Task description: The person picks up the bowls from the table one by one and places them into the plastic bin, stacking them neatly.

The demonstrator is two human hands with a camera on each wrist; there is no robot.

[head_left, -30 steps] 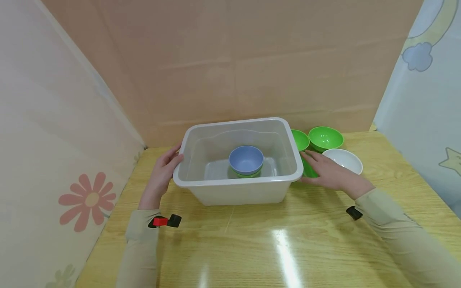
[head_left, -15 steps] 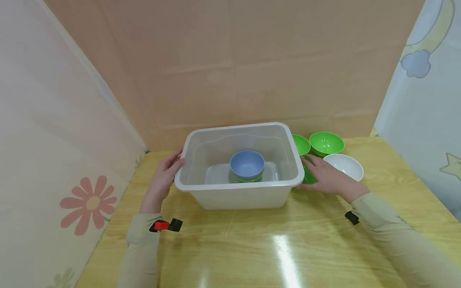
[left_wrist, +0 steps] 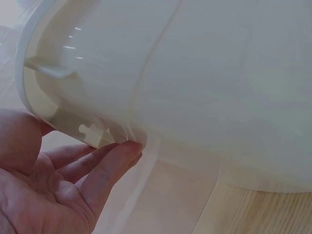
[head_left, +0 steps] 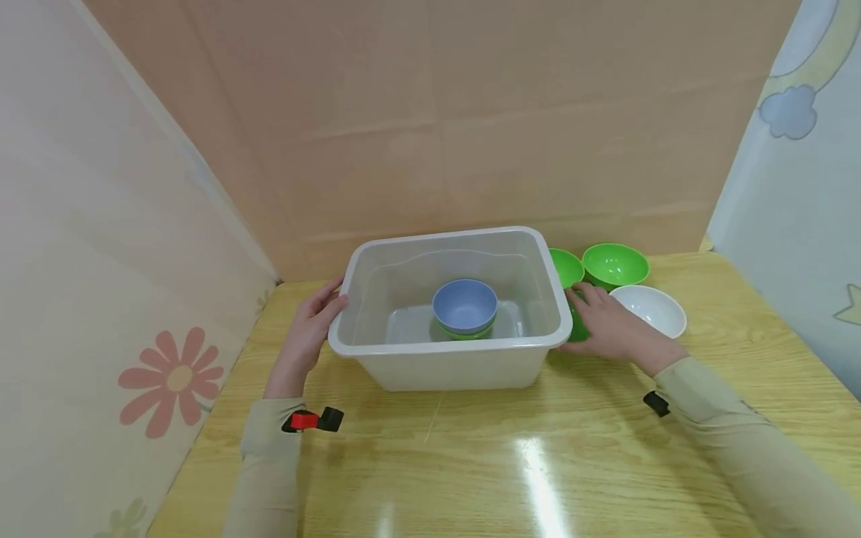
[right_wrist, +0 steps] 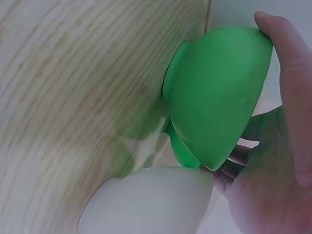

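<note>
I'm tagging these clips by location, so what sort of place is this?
Probably a staged tabletop set rather than a real kitchen: a wooden table boxed in by a cardboard backdrop and printed cloth panels, with a clear plastic tub and plastic bowls laid out between the hands.

A glossy yellow wooden table (head_left: 511, 478) stands in a corner, with bright streaks of overhead light reflected on its top. Behind it rises a plain tan cardboard panel (head_left: 430, 112). To the left hangs a pale sheet (head_left: 101, 299) printed with a pink flower (head_left: 173, 379) (cartoon style); to the right, a light blue sheet (head_left: 800, 224) with a cloud (head_left: 787, 112).
</note>
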